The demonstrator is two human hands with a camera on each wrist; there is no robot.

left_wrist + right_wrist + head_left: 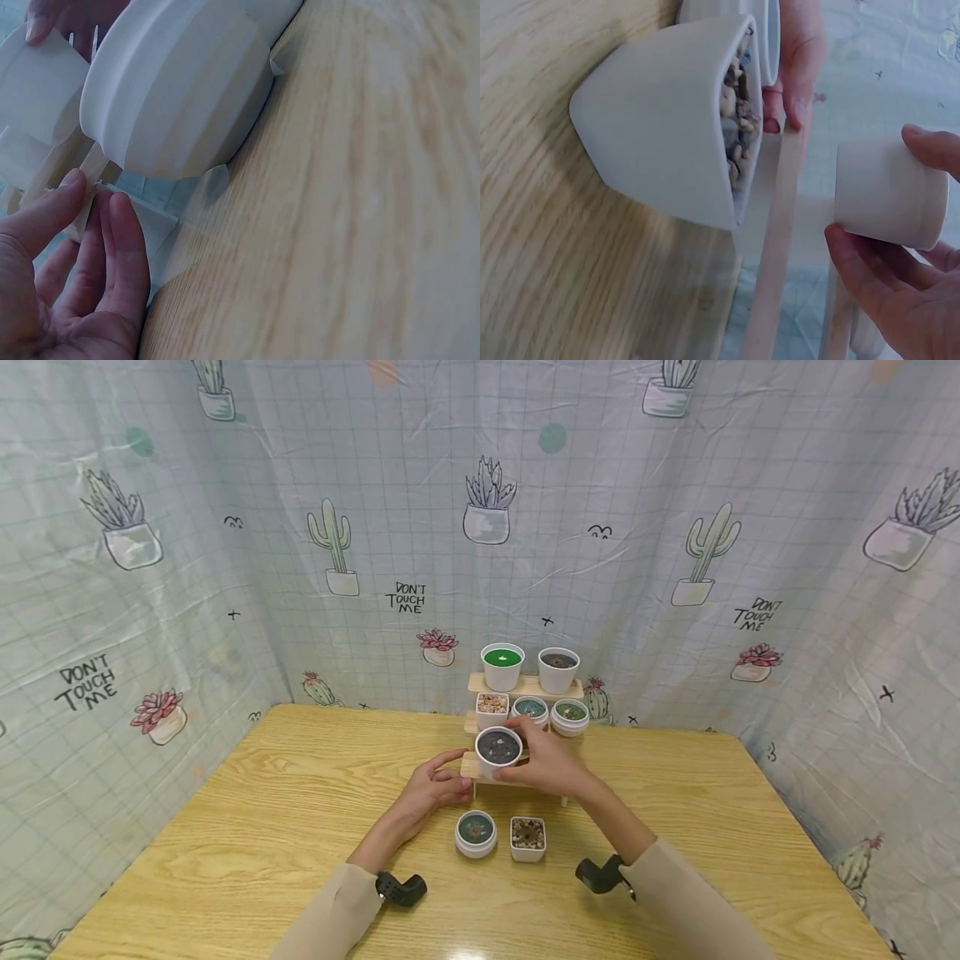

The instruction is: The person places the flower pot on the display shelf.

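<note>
A three-tier wooden plant stand (470, 766) holds small white pots. My left hand (427, 797) pinches the left end of its lowest plank, thumb on top and fingers below in the left wrist view. With my right hand (551, 760) I grip a round white pot (498, 747) with dark grey filling, thumb on one side and fingers on the other. The right wrist view shows a gap between this pot's base and the front plank (771, 247). On the table before the stand are a round white pot (476, 852) and a square white pot (652, 120) with pebbles.
On the top tier stand a green-filled pot (502, 677) and a dark-filled pot (558, 678). The middle tier bears a square pebble pot (492, 713) and two low round pots, one with green filling (570, 720). A printed curtain (555, 552) hangs behind the wooden table (315, 827).
</note>
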